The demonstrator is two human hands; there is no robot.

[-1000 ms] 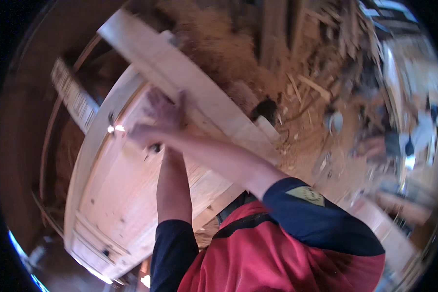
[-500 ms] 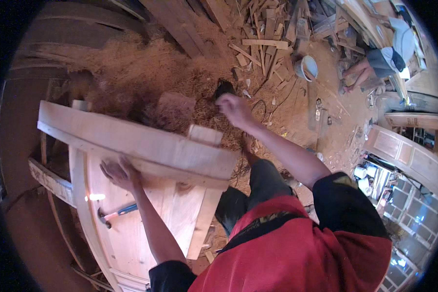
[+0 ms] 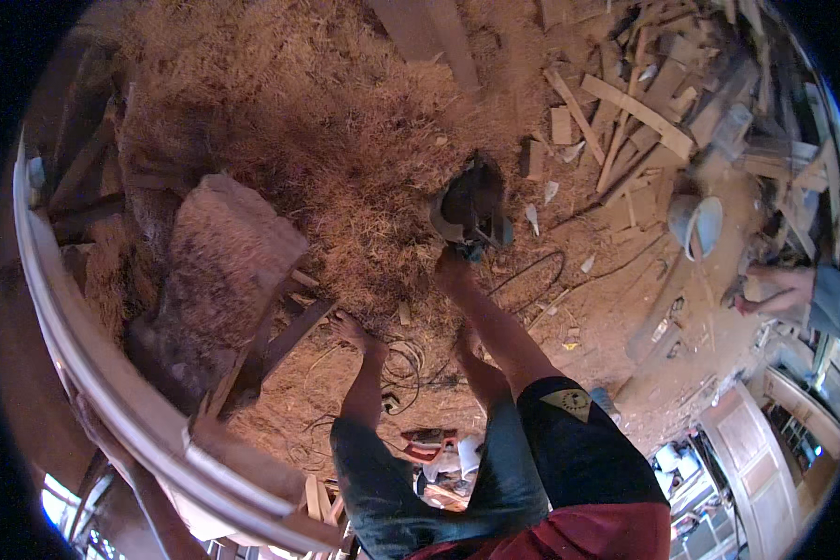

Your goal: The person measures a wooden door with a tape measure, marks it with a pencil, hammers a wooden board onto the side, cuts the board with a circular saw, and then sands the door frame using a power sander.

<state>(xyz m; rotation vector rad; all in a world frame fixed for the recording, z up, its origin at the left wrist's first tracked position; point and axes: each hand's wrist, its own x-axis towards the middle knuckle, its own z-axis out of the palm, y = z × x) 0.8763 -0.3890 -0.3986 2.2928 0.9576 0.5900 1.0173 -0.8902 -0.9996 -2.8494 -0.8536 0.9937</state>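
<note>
My right arm reaches down toward the floor, and my right hand [image 3: 453, 261] is at the near end of a dark, rounded power tool [image 3: 476, 201]. The tool rests among wood shavings. The fingers are dark and blurred against it, so their grip does not show clearly. I cannot make out my left hand. At the lower left, the curved pale edge of a wooden panel [image 3: 159, 439] sweeps along the rim of the view.
Shavings [image 3: 373, 187] cover the floor ahead. A dusty block [image 3: 224, 243] stands left. Offcuts [image 3: 644, 112] are piled far right, near a bucket [image 3: 696, 227]. Cables [image 3: 406, 369] coil near my bare feet [image 3: 355, 331]. Another person's leg [image 3: 775, 285] shows at right.
My right hand has gone down to the dark tool on the floor. The view has tilted, so the panel has shifted to the lower left and the hammer and left hand no longer show.
</note>
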